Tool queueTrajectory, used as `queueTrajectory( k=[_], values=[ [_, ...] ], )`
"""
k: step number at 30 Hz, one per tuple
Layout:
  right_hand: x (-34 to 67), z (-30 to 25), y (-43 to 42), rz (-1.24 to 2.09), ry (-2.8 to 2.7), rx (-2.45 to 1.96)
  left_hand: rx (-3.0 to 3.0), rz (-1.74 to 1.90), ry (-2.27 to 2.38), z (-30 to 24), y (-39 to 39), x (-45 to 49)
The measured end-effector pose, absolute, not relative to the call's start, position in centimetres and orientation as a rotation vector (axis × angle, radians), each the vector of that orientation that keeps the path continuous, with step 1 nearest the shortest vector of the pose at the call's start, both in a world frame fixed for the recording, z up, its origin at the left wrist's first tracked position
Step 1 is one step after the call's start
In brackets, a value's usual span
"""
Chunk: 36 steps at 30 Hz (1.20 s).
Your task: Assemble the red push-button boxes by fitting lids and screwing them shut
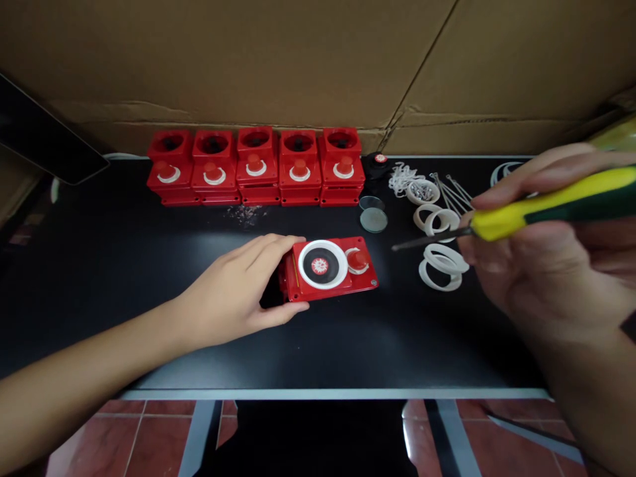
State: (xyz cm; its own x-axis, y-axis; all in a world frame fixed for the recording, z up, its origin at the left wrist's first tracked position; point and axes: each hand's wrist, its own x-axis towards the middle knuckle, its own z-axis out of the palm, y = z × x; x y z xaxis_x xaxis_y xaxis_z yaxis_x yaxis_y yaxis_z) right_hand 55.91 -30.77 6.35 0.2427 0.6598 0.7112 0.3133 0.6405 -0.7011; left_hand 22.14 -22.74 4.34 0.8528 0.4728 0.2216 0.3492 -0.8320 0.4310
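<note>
Red box [350, 281] in the left hand [238, 285], screwdriver [501, 222] in the right hand [551, 285]

From my remote seat, in the head view, I have the red box lying near the middle of the dark tabletop [318, 351]. The left hand grips it at its left end, fingers along the far edge and thumb at the near one. On the box's upper face I see a white-rimmed black dial [322, 265] with a red and white centre, and right of it a red button [358, 260]. A metal screw head [374, 283] shows in the near right corner.

The right hand's fingers are closed round the yellow and green handle of the screwdriver; I read its tip as apart from the box, off to the right.

Beyond the box, five red housings [258, 193] stand in a row before the cardboard [273, 66]. Two clear discs [373, 220] lie between that row and the white rings [444, 267]. Farther back on the right I make out thin metal rods [452, 192] and a white dish [423, 202] of small metal parts [422, 191].
</note>
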Motion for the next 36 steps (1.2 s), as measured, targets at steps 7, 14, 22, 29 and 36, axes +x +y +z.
queueTrajectory(
  k=[7,14,22,29,36],
  values=[
    [58.4,6.3,-28.5,-0.063,-1.458,-0.961,2.652,0.47,0.621,4.4,-23.0,22.0],
    [61.1,6.4,-28.6,-0.445,-1.951,-1.458,2.657,0.526,0.632,4.3,-23.2,22.2],
    [64.8,5.9,-28.0,-0.739,-1.668,-1.942,2.628,0.599,0.632,3.3,-23.0,22.1],
    [67.0,3.6,-26.3,-0.412,-1.841,-2.015,2.636,0.603,0.614,3.4,-22.9,22.1],
    [67.0,2.3,-25.1,-0.254,-1.891,-1.927,2.636,0.612,0.599,3.2,-22.9,22.2]
  ],
)
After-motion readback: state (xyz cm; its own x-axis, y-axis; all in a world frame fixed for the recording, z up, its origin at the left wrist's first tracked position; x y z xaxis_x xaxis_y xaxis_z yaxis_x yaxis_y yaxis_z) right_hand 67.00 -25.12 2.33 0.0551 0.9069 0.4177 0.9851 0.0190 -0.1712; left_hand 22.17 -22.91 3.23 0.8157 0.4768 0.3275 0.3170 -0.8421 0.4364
